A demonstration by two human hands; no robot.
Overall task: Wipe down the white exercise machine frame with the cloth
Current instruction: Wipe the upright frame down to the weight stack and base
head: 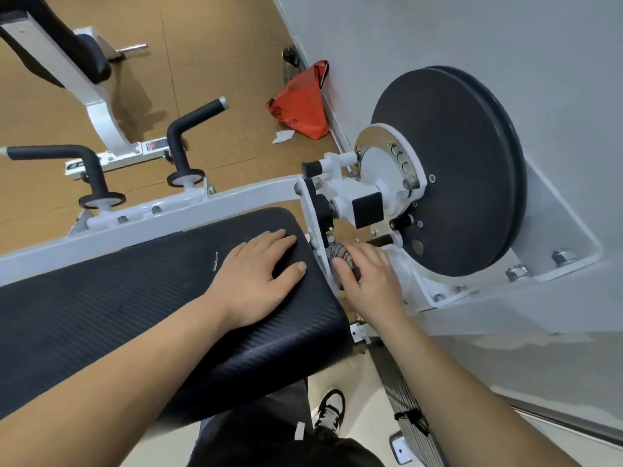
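Observation:
The white machine frame point(236, 197) runs from the left edge to a pivot bracket beside a large black disc point(451, 170). My left hand point(259, 271) lies flat, fingers straight, on the black padded seat point(135, 298). My right hand point(367, 281) grips a bunched grey striped cloth point(338, 259) and holds it against the white bracket plate just right of the pad's corner, below the pivot. Most of the cloth is hidden under my fingers.
Two black handles point(192, 129) stand on the frame's far side. A second white bench point(97, 112) sits at the back left. An orange bag point(303, 106) and a dark bottle point(290, 62) lie by the wall. My shoe point(332, 409) is on the floor below.

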